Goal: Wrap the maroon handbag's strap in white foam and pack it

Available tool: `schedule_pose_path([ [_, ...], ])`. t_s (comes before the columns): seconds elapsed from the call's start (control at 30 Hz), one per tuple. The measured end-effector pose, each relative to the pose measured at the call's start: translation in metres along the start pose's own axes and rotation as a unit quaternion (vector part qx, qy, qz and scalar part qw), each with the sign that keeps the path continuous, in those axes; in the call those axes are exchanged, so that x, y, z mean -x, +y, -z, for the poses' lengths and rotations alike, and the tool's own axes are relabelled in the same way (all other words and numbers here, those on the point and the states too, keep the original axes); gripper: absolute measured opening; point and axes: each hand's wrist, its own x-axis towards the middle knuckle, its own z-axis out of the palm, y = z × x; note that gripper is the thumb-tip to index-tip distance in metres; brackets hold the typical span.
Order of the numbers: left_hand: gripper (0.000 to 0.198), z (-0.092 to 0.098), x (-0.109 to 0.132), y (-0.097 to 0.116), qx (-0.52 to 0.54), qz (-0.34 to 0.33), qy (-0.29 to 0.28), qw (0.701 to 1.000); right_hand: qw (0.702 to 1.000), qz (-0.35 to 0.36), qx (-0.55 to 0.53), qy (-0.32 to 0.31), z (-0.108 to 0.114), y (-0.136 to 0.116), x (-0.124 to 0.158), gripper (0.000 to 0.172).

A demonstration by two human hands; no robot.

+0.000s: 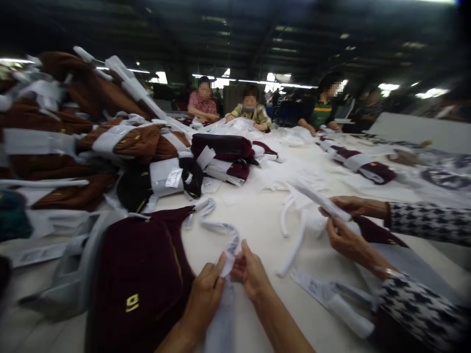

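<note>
A dark maroon bag (143,274) with a gold clasp lies on the table at my left. Its strap (217,224), wrapped in thin white paper, runs from the bag's top corner to my hands. My left hand (206,289) pinches the wrapped strap between thumb and fingers. Beside it, my right hand (253,274) has its thumb raised apart from curled fingers, and the fingertips meet the strap's right side. A long pale strip (221,318) hangs from my left hand toward me.
At right, a co-worker's hands (342,225) hold a white wrapped piece over a maroon bag. A pile of brown bags (121,139) rises at left, with a grey tape dispenser (73,274) before it. White paper tubes (292,250) lie right of my hands; several people sit opposite.
</note>
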Motion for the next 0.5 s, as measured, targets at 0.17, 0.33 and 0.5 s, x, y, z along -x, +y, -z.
schedule_pose_path([
  [0.17, 0.046, 0.0, 0.002, 0.007, -0.013, 0.033, -0.001, 0.999, 0.998, 0.026, -0.03, -0.056, 0.004, 0.004, 0.01, 0.039],
  [0.33, 0.045, -0.003, 0.004, -0.002, -0.019, 0.019, 0.034, 0.999, 0.996, 0.078, -0.021, -0.041, -0.007, 0.008, 0.017, 0.035],
  [0.5, 0.044, -0.007, 0.0, -0.02, -0.028, -0.023, 0.046, 0.998, 0.992, 0.127, -0.01, -0.005, -0.008, 0.015, 0.004, 0.033],
])
